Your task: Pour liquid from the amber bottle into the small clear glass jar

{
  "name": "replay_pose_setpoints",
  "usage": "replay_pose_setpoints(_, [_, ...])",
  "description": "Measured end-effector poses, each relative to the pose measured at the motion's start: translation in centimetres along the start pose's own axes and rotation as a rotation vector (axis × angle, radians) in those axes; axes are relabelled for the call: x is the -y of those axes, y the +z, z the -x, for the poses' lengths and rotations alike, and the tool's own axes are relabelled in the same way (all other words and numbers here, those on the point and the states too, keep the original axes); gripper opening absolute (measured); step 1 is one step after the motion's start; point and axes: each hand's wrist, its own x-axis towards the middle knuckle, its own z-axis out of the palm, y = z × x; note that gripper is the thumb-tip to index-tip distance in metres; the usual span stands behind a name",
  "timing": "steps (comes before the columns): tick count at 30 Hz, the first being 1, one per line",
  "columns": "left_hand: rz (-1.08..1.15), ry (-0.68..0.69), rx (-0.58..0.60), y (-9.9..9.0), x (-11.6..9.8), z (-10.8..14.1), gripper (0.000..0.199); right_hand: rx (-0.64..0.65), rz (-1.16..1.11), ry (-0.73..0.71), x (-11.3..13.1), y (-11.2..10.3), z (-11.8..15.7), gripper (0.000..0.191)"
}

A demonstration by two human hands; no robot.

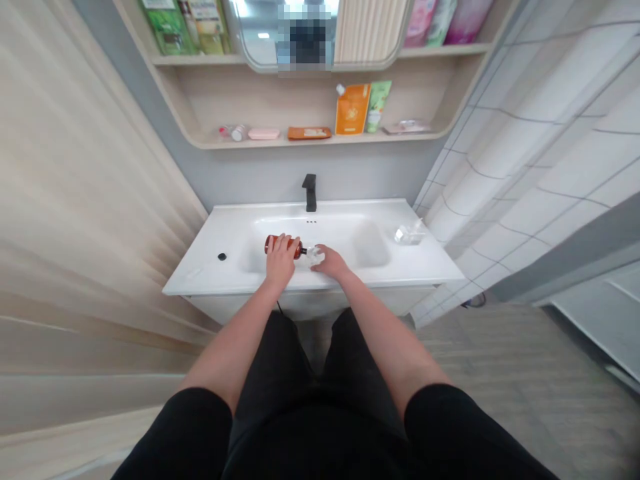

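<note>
My left hand (281, 260) is wrapped over an amber bottle (271, 245) above the sink. The bottle lies nearly level, its dark neck pointing right. My right hand (331, 262) grips a small clear container (315, 255), whose exact kind I cannot make out. The bottle's neck meets the container's left side; whether they touch or liquid flows does not show. On the left of the counter sits a small round black cap (222, 256).
A white sink (370, 247) with a black faucet (311, 192) lies ahead. Clear pieces (409, 234) stand on the counter's right. Above, the shelf (270, 143) holds an orange pouch (353, 109), a green tube (379, 107) and other toiletries. A beige curtain (90, 200) hangs at left.
</note>
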Motion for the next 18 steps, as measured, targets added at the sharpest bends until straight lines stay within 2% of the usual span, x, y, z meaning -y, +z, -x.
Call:
replay_pose_setpoints(9, [-0.021, 0.030, -0.045, 0.55, 0.29, 0.10, 0.065, -0.002, -0.013, -0.024, -0.39, 0.30, -0.20, 0.083])
replay_pose_setpoints(18, [-0.016, 0.037, -0.040, 0.51, 0.19, 0.14, 0.067, 0.003, -0.013, -0.028, -0.59, 0.20, -0.18, 0.083])
